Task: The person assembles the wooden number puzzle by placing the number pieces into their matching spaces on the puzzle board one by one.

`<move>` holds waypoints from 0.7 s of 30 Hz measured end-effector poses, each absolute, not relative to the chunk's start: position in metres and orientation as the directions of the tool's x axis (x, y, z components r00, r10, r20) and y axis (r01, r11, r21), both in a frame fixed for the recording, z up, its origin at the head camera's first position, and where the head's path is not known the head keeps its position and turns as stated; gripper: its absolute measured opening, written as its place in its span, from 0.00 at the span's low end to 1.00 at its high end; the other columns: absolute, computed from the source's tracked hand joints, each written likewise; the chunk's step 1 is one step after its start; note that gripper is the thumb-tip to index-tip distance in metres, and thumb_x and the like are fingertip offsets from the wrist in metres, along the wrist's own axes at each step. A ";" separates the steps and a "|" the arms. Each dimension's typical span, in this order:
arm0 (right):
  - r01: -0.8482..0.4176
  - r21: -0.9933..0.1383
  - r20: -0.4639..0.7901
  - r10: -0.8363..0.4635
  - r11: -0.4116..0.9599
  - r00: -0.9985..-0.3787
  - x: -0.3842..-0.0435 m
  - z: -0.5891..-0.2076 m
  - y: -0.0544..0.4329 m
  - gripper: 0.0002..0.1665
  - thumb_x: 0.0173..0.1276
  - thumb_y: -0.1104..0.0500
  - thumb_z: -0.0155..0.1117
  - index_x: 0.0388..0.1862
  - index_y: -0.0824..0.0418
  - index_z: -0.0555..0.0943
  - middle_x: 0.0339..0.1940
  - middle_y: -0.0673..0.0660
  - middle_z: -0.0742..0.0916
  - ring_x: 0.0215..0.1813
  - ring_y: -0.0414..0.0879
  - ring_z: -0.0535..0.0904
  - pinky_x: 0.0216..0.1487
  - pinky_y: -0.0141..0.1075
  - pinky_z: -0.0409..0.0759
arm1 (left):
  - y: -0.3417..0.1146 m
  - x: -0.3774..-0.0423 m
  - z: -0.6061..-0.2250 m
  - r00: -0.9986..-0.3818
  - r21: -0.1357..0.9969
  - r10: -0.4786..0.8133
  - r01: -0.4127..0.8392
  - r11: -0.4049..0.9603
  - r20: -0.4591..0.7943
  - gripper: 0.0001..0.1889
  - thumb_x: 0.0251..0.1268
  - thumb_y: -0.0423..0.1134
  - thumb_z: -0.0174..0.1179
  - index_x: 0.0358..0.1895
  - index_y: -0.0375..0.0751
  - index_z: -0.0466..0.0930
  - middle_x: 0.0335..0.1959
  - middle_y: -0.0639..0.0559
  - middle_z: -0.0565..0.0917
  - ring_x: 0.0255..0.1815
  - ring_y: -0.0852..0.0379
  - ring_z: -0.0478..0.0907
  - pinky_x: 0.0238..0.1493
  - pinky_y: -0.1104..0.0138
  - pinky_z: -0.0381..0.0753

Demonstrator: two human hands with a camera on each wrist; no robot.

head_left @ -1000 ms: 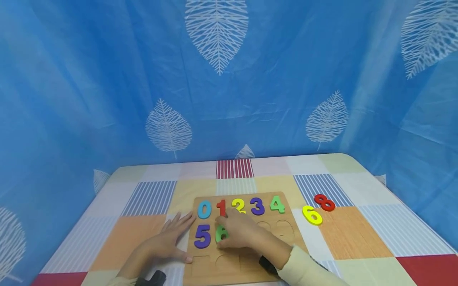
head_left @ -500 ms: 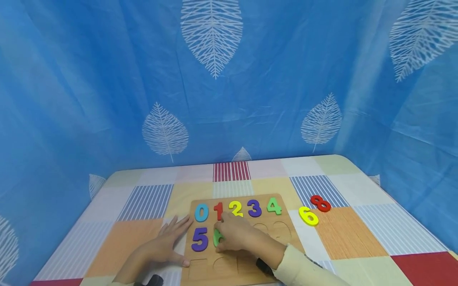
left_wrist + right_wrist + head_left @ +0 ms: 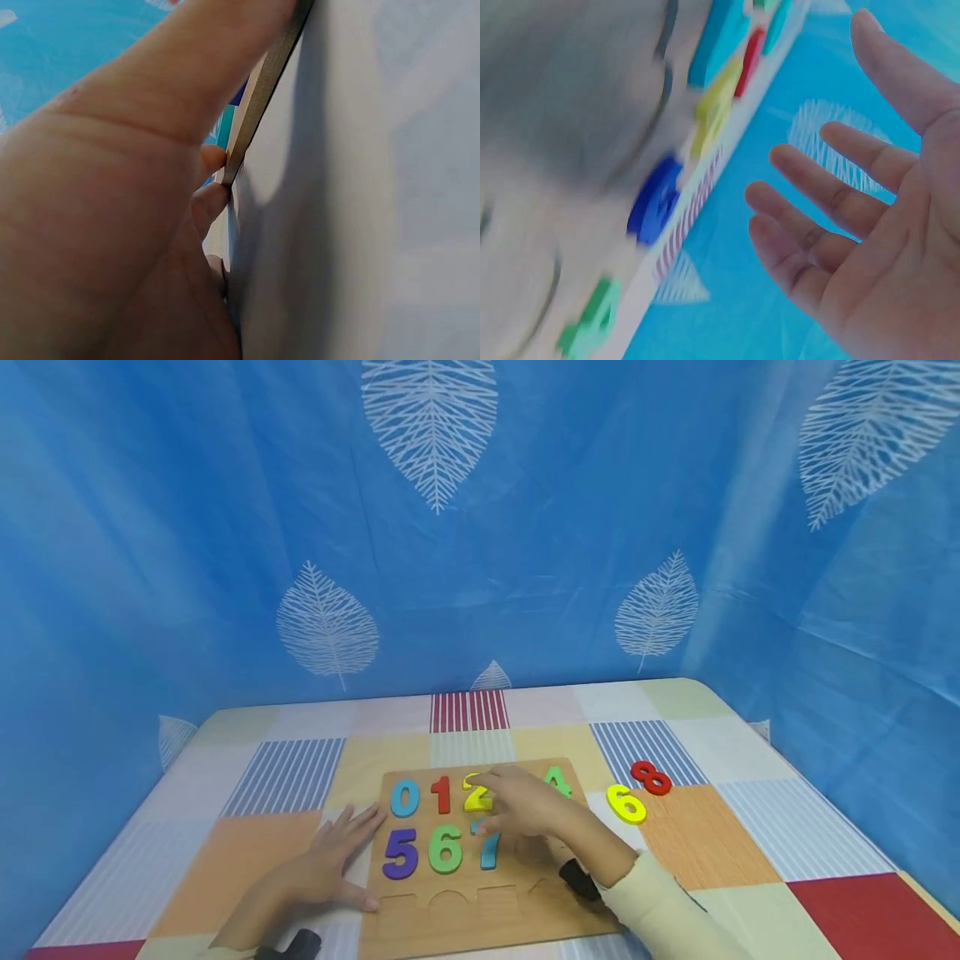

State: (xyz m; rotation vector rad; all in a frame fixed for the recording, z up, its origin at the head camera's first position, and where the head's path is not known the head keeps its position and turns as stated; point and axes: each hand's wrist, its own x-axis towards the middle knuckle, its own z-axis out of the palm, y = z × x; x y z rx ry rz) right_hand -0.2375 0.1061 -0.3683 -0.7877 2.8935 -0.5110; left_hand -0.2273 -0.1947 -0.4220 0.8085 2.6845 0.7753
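tan board [image 3: 442, 927] set with bright, thick digits [image 3: 489, 852]; edge touched by straight left fingers [image 3: 364, 824]; right fingers [image 3: 829, 190] released, held above.

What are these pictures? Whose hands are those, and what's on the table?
Those are a person's left hand and right hand, not a robot's. The wide picture looks forward and down from the person's head. The other two look out from each wrist, so they're very close up. On the patterned cloth lies a wooden board with colourful numbers 0 to 7. Beside it are a red 8 and a yellow piece like a 6 or 9. The left hand touches the board's edge; the right is over it, holding nothing.
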 end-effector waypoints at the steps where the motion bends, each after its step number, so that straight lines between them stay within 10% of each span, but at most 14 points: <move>1: -0.468 -0.371 0.004 -0.503 0.802 -0.865 -0.239 -0.367 0.111 0.39 0.54 0.47 0.68 0.64 0.56 0.68 0.58 0.58 0.77 0.60 0.53 0.71 0.56 0.47 0.74 | -0.196 -0.228 -0.421 -0.821 0.547 0.567 0.444 0.710 -0.068 0.57 0.36 0.61 0.69 0.71 0.42 0.50 0.72 0.39 0.50 0.70 0.27 0.35 0.63 0.34 0.34; 21: -0.317 -0.464 0.063 -0.326 0.827 -0.943 -0.256 -0.358 0.236 0.36 0.60 0.57 0.63 0.66 0.63 0.63 0.64 0.68 0.70 0.66 0.67 0.61 0.61 0.61 0.63 | -0.193 -0.231 -0.423 -0.829 0.557 0.549 0.409 0.723 -0.103 0.57 0.36 0.62 0.68 0.72 0.45 0.49 0.73 0.40 0.49 0.70 0.29 0.32 0.63 0.34 0.33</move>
